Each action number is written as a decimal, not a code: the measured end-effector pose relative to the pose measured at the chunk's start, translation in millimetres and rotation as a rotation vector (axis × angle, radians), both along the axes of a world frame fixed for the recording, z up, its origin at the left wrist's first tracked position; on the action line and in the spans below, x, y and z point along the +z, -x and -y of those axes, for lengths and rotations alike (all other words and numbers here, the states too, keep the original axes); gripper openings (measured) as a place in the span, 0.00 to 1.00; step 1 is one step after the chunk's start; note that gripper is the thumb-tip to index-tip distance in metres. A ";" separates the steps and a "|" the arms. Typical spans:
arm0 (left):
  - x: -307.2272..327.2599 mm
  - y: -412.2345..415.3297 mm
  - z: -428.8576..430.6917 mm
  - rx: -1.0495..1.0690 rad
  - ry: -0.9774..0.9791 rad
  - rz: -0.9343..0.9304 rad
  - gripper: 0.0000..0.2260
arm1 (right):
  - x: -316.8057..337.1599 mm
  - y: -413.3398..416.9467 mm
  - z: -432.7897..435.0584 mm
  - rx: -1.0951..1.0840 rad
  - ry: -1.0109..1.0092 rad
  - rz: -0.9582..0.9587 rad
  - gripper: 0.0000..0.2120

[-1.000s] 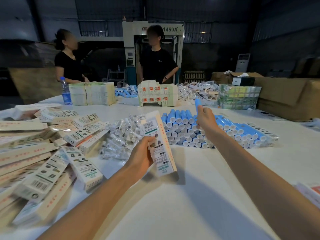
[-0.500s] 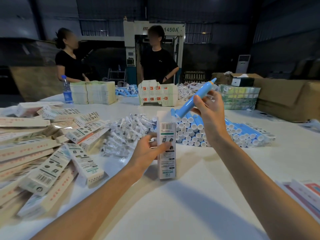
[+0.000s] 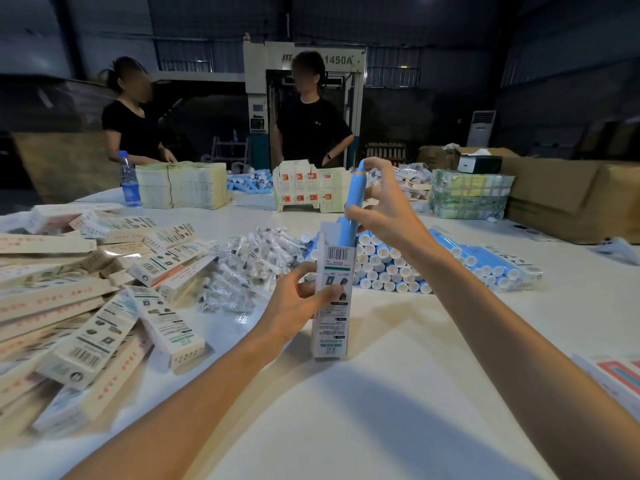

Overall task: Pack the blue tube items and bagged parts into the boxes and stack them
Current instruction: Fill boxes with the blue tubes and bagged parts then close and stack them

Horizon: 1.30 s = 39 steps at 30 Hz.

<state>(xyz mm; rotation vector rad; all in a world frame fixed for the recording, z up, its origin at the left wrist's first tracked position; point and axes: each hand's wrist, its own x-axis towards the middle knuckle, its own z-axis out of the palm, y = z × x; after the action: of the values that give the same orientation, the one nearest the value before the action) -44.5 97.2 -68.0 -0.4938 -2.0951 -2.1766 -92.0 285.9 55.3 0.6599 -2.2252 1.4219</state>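
A narrow white box point(image 3: 331, 317) stands upright on the white table point(image 3: 346, 403), its top flap open. My left hand point(image 3: 298, 303) grips the box at mid-height. My right hand point(image 3: 381, 209) holds a blue tube point(image 3: 352, 202) upright, and the tube's lower end is inside the box's open top. Behind the box lies a stacked row of blue tubes point(image 3: 433, 265) with white ends. A heap of clear bagged parts point(image 3: 249, 268) sits to the left of the box. Finished boxes point(image 3: 86, 299) are piled at the left.
Two people in black stand across the table by stacks of flat cartons point(image 3: 181, 184) and printed cartons point(image 3: 310, 190). A water bottle point(image 3: 129, 180) stands at the far left. Brown cardboard boxes point(image 3: 571, 199) sit at the right, and a flat pack point(image 3: 616, 375) lies by my right arm.
My right hand swung the blue tube from tilted to upright and lowered its end into the box. My left hand kept the box standing in place.
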 end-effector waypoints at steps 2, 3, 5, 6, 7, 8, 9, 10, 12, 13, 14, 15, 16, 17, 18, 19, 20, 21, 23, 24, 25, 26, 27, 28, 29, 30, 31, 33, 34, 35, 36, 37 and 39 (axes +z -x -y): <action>-0.9 0.3 0.3 0.000 0.005 -0.003 0.20 | -0.3 0.0 1.1 -0.008 -0.051 0.002 0.31; -1.2 0.5 0.3 0.003 0.011 -0.007 0.20 | -1.0 -0.3 1.7 -0.014 -0.078 0.006 0.30; -1.6 0.1 0.1 0.013 0.024 -0.014 0.20 | -4.4 -1.4 3.0 -0.011 -0.123 0.026 0.29; -2.0 0.0 -0.4 0.021 0.027 -0.018 0.20 | -7.7 -2.6 3.6 -0.006 -0.149 0.029 0.29; -2.6 -0.1 -0.5 0.030 0.028 -0.024 0.20 | -12.8 -3.9 4.3 -0.004 -0.179 0.024 0.27; -3.3 -0.3 -0.7 0.040 0.029 -0.034 0.20 | -20.0 -4.8 5.4 -0.007 -0.213 0.013 0.24; -4.0 -0.8 -0.9 0.047 0.029 -0.045 0.19 | -28.9 -5.2 6.9 -0.017 -0.243 -0.004 0.19; -5.3 -1.1 -1.3 0.055 0.025 -0.056 0.19 | -38.4 -5.1 9.0 -0.036 -0.267 -0.026 0.14; -10.1 -0.3 -3.7 0.094 0.007 -0.069 0.15 | -57.0 -3.4 14.3 -0.062 -0.257 -0.055 0.07; -13.5 0.5 -5.0 0.135 -0.005 -0.066 0.13 | -65.0 -1.2 18.2 -0.070 -0.208 -0.068 0.07; -17.3 1.1 -6.0 0.188 -0.015 -0.055 0.11 | -71.9 1.5 23.7 -0.082 -0.140 -0.088 0.07; -20.7 1.8 -6.2 0.260 -0.017 -0.038 0.09 | -77.7 4.8 30.3 -0.095 -0.065 -0.105 0.07; -23.2 2.5 -4.8 0.350 -0.006 -0.016 0.09 | -83.5 9.8 37.7 -0.103 -0.006 -0.106 0.07; -24.6 3.6 -1.6 0.456 0.012 0.007 0.09 | -89.7 15.8 46.0 -0.103 0.022 -0.085 0.07; -25.3 5.4 3.6 0.560 0.021 0.027 0.09 | -97.0 22.8 54.8 -0.094 0.012 -0.043 0.08; -25.4 7.8 9.9 0.648 0.011 0.035 0.10 | -104.7 29.3 64.0 -0.069 -0.042 0.005 0.08; -25.5 11.0 17.1 0.715 -0.002 0.031 0.11 | -113.6 34.8 74.2 -0.030 -0.127 0.035 0.08; -25.0 14.1 24.5 0.768 -0.007 0.026 0.14 | -123.1 38.7 85.2 0.022 -0.222 0.042 0.08; -24.1 19.4 37.1 0.848 0.008 0.033 0.15 | -140.4 39.8 106.9 0.105 -0.373 0.050 0.10; -24.6 21.5 41.1 0.873 0.017 0.041 0.14 | -146.7 39.0 115.5 0.116 -0.425 0.052 0.12; -25.2 23.1 43.0 0.885 0.022 0.048 0.13 | -151.3 39.4 122.9 0.111 -0.478 0.020 0.12; -25.4 23.8 43.1 0.888 0.025 0.051 0.12 | -154.1 39.7 129.2 0.107 -0.533 -0.034 0.11; -24.9 23.6 42.1 0.885 0.029 0.052 0.11 | -157.0 40.2 134.4 0.112 -0.572 -0.069 0.10; -24.3 23.1 41.2 0.879 0.035 0.052 0.12 | -158.1 39.8 137.5 0.109 -0.586 -0.071 0.10; -23.5 22.9 40.3 0.870 0.040 0.053 0.12 | -157.5 38.9 138.6 0.100 -0.576 -0.044 0.11; -23.0 23.0 39.8 0.862 0.044 0.053 0.12 | -156.7 37.6 138.0 0.080 -0.577 -0.035 0.11; -22.7 23.8 39.4 0.851 0.043 0.052 0.12 | -155.4 37.4 135.9 0.061 -0.573 -0.043 0.10; -23.2 25.2 38.6 0.815 0.034 0.045 0.08 | -153.1 36.6 130.3 0.016 -0.591 -0.041 0.07; -23.9 25.7 38.1 0.791 0.023 0.041 0.06 | -150.8 35.6 126.2 -0.012 -0.587 -0.019 0.06; -24.5 26.4 37.5 0.765 0.008 0.034 0.05 | -147.9 34.1 121.4 -0.037 -0.574 0.002 0.05; -24.9 27.0 36.9 0.737 -0.009 0.028 0.05 | -145.2 32.6 114.9 -0.060 -0.563 0.018 0.04; -25.1 27.2 36.0 0.706 -0.035 0.024 0.05 | -142.9 31.1 107.0 -0.079 -0.556 0.032 0.05; -23.7 26.2 32.8 0.612 -0.113 0.015 0.05 | -135.8 26.4 85.7 -0.121 -0.516 0.076 0.09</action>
<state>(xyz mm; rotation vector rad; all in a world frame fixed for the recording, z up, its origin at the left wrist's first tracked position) -70.7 64.4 -91.7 0.1626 -1.7921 -1.9092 -118.4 200.2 -80.6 0.6208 -2.6666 0.8238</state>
